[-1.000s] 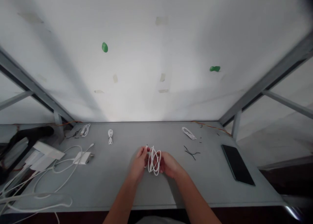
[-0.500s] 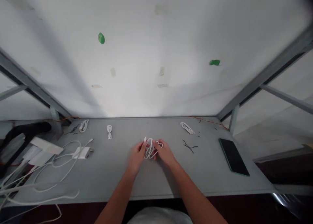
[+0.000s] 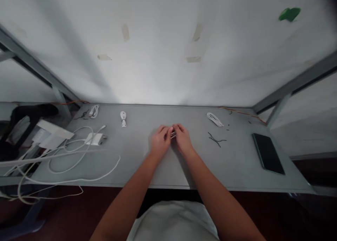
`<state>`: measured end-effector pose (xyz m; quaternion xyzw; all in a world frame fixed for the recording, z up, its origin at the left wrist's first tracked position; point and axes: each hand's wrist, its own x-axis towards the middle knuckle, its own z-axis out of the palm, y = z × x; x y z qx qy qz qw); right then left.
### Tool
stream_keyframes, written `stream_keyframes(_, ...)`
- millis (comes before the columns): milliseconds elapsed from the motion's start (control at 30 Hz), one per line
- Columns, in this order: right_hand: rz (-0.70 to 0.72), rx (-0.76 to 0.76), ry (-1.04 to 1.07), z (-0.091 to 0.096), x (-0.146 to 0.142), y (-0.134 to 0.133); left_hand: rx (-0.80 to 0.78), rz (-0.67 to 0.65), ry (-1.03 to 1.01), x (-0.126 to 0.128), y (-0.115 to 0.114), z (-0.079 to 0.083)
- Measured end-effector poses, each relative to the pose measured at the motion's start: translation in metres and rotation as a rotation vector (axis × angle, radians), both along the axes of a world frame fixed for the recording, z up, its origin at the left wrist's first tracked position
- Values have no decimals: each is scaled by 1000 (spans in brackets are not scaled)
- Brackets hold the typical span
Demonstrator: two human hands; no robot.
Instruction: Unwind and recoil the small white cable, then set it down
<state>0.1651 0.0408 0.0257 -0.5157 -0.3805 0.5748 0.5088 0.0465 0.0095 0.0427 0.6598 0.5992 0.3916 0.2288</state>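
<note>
My left hand point(image 3: 161, 139) and my right hand point(image 3: 182, 138) meet above the middle of the grey table point(image 3: 142, 163). Both are closed around a white cable point(image 3: 173, 135), and only a small part of it shows between the fingers. The rest of the cable is hidden by the hands. To the right of my right hand lie several dark twist ties point(image 3: 216, 139), with a coiled white cable point(image 3: 214, 119) behind them. A small bundled white cable point(image 3: 123, 118) rests on the table to the left of my left hand.
On the left are a white charger point(image 3: 94, 138), a white power strip point(image 3: 51, 134) and loose white cords across the table edge. Another coiled cable point(image 3: 94, 111) lies at the back left. A dark phone point(image 3: 268, 153) lies on the right. A pale wall point(image 3: 158, 76) stands behind.
The loops of white cable that showed between my hands are now mostly covered by closed fingers. My hands have come closer together. The camera view has tilted down.
</note>
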Motion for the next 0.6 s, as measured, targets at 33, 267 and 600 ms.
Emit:
stream_keyframes(33,-5,-8,-15,0,-1,-1,-24,56,-41,1,-3,0)
stream_keyframes(267,-110,-1,-210,5,-4,-17,-324,182,-288,8,-13,-3)
stream_keyframes(600,-102,-13,-460,18,11,-25,-386,48,-318,19,-21,1)
